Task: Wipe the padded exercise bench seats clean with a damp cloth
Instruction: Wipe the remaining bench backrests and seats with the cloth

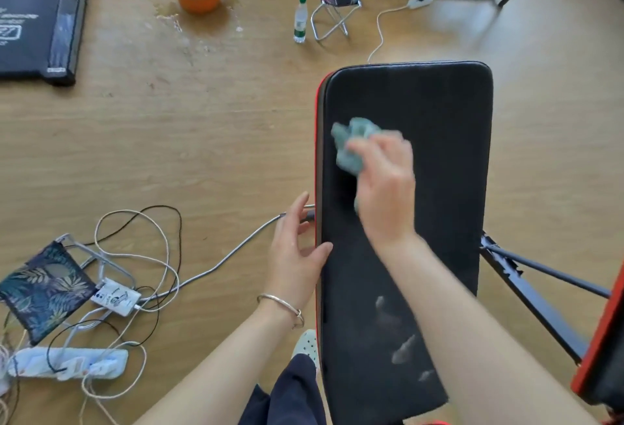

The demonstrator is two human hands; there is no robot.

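Right grip (385,188) is clamped on crumpled teal cloth (351,141), pressed to black padded bench seat (439,114). Pale smudges (403,348) are seen behind this grip, along the seat's long axis. A pull back seems needed. Left grip (297,255), fingers relaxed, is rested on the seat's edge.

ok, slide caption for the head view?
Right hand wipes the black bench pad with a teal cloth; left hand rests on its edge.

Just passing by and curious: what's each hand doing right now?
Left hand: open, thumb against the bench pad edge.
Right hand: holding the cloth on the pad.
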